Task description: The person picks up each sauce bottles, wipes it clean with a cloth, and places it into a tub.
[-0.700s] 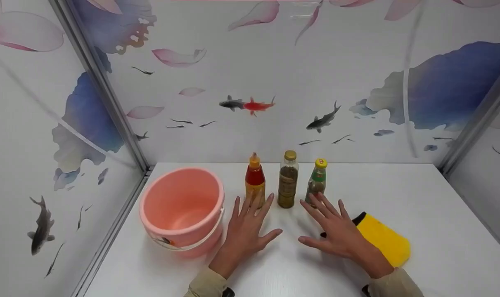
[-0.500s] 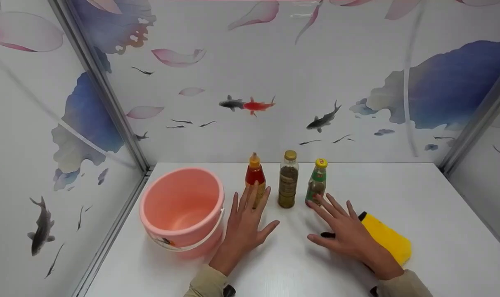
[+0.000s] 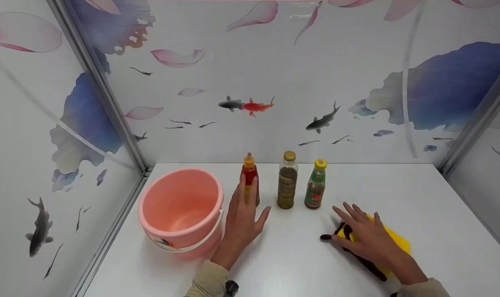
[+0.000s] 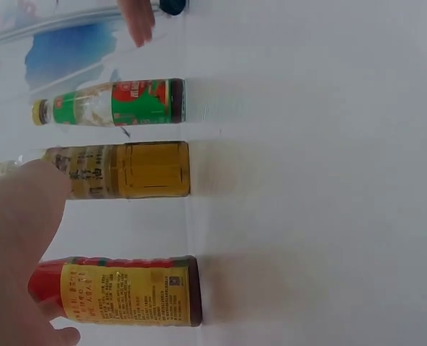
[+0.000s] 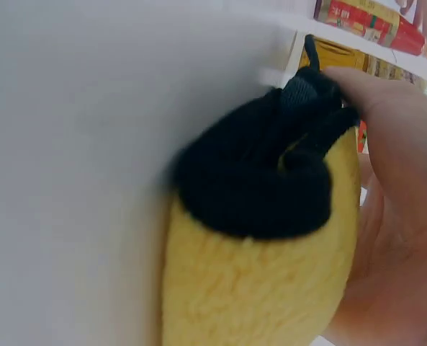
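Note:
My left hand is at a red sauce bottle with an orange nozzle cap, fingers extended along it and thumb spread away. The bottle leans slightly left. In the left wrist view, the thumb stands off from the sauce bottle, and a fingertip shows at its lower edge. My right hand lies over a yellow fuzzy mitt with a black cuff. Seen from the right wrist, the thumb lies by the cuff of the mitt; the other fingers are mostly hidden behind it.
A pink bucket with a white handle stands left of the left hand. An amber-liquid bottle and a smaller green-labelled bottle stand upright to the right of the sauce bottle. A patterned wall closes off the table's back.
My right hand has moved right and down, from near the green-labelled bottle onto the mitt. My left hand has moved up and left against the sauce bottle, whose top has shifted left.

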`<state>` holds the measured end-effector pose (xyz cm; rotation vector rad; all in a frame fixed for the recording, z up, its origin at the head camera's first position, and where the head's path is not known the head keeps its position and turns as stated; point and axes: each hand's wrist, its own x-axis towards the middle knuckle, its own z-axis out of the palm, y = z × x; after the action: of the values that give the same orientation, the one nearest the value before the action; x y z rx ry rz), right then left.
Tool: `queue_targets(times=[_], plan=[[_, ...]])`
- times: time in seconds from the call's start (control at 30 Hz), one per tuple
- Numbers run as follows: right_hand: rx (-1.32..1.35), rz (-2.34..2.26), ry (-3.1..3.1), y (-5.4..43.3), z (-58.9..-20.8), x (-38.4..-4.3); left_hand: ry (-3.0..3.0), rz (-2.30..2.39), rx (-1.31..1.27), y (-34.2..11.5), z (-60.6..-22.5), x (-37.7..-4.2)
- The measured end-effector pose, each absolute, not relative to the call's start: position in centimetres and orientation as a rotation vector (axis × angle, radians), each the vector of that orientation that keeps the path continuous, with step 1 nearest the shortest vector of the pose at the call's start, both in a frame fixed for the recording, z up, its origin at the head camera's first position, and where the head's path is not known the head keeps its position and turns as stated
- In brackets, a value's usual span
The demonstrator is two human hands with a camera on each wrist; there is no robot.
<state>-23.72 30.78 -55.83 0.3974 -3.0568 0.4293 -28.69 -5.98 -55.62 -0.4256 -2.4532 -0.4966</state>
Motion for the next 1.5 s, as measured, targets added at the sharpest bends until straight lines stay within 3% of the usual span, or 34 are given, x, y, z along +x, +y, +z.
queue_targets(times=[0.27, 0.87, 1.5], plan=[[0.364, 0.437, -3.189, 31.9, -56.1, -22.9, -2.416, -0.626, -0.382, -5.7, -55.7, -29.4], [0.347, 0.431, -3.258, 32.1, -56.0, -22.7, -2.391, -0.906, 0.014, -4.7, -55.9, -32.9], [0.394, 0.569, -3.077, 31.5, -55.2, -23.6, -2.374, -1.181, 0.010, -4.6, -55.7, -33.5]])
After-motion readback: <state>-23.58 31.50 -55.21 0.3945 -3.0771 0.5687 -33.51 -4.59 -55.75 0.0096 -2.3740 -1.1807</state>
